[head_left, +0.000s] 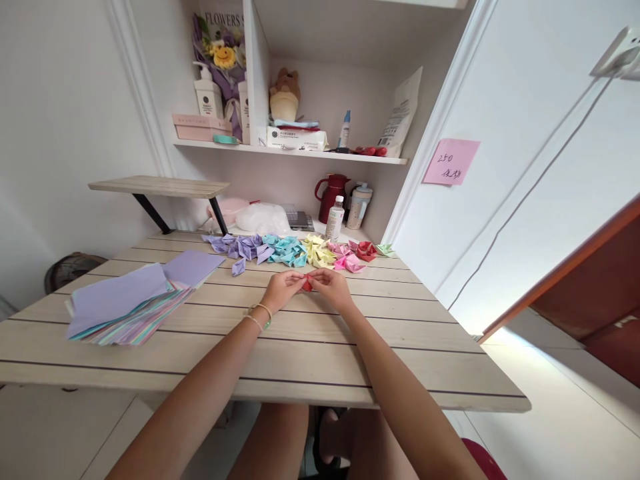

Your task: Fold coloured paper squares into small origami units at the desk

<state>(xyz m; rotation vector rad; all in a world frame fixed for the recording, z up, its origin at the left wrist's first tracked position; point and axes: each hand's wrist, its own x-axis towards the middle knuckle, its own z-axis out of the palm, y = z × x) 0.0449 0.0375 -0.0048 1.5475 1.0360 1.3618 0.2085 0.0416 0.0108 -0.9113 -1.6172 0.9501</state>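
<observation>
A small folded piece of red paper [307, 285] is pinched between my two hands, just above the middle of the table. My left hand [284, 288] closes its fingertips on the paper's left side, and bracelets circle that wrist. On the right side my right hand [330, 287] grips it the same way. Fingers cover most of the paper, so its exact shape is hidden. Beyond my hands lies a row of folded paper pieces: purple [246, 247], blue [286, 250], yellow [319, 252], pink [349, 261], red [367, 251] and green [385, 250].
A fanned stack of coloured paper sheets [125, 307] lies on the slatted table [420, 363] at left. Behind it stands a small raised shelf [160, 187]. A clear bottle [335, 220], a red jug [332, 197] and a tumbler [359, 207] stand at the back.
</observation>
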